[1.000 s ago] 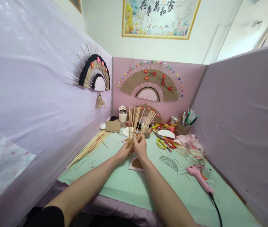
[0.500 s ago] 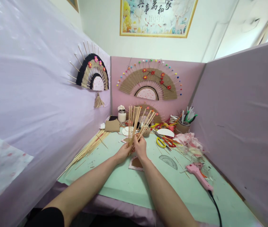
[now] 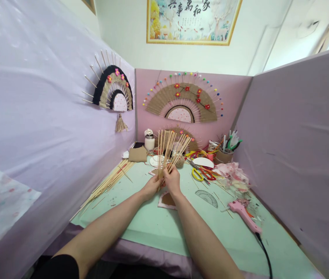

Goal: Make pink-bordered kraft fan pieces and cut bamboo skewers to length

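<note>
My left hand (image 3: pixel 152 186) and my right hand (image 3: pixel 172 180) meet above the green mat (image 3: pixel 158 224), both closed round the lower ends of a bunch of thin bamboo sticks (image 3: pixel 168 151). The sticks stand upright and fan out at the top. Just below my hands a small semicircle of brown card with a pink edge (image 3: pixel 167 200) lies on the mat.
A long pile of bamboo sticks (image 3: pixel 109 182) lies along the left wall. A pink glue gun (image 3: pixel 244 216) with a black cord rests at the right, near a clear protractor (image 3: pixel 206 198), scissors (image 3: pixel 203 174) and a tool cup (image 3: pixel 224 156). Finished fans hang on the walls.
The sticks have spread slightly in my hands; my hands stay in the same place. The view has shifted a little.
</note>
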Available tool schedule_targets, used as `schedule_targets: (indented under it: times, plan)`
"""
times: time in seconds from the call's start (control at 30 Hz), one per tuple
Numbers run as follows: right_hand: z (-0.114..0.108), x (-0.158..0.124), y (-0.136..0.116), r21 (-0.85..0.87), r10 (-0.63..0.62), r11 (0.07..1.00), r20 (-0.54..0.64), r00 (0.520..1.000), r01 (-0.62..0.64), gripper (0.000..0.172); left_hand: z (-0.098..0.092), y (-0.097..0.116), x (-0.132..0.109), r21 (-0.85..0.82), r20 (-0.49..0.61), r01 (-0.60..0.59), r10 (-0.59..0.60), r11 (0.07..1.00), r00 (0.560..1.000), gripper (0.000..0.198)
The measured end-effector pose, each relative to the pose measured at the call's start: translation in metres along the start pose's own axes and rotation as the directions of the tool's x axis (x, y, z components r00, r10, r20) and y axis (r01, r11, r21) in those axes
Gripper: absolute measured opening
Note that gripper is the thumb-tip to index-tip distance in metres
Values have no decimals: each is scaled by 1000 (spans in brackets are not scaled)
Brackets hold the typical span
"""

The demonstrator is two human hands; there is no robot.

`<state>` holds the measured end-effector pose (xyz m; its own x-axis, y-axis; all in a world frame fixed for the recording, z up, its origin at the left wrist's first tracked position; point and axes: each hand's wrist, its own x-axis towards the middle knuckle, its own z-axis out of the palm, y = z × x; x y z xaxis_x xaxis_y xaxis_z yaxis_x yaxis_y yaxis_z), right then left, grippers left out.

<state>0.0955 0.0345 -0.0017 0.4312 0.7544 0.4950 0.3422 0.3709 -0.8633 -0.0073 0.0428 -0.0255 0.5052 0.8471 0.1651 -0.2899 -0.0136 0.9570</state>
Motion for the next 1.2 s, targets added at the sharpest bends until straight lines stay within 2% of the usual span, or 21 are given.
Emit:
schedule_targets:
  times: [0.33,0.5,0.7,1.0,1.2]
  plan:
    - [-3,0,-10,-30,71,997,-8,997,-71,10,-9,-12,4,-9,30,7,-6,1000,1000,48]
    - [-6,-2,-17,29,103,994,-2,995,-103,16,-5,-10,3,-85,57,17,-12,996,998,51]
    - [-4,0,-12,91,120,989,-5,993,-119,13,-5,-9,3,-122,78,48,-39,991,996,48]
    - [-5,0,-12,159,102,982,7,995,-102,26,-3,-5,1,-141,100,50,-36,989,994,46]
    - [-4,0,-11,125,104,986,26,994,-106,32,-3,-4,2,-122,89,53,-43,991,995,46]
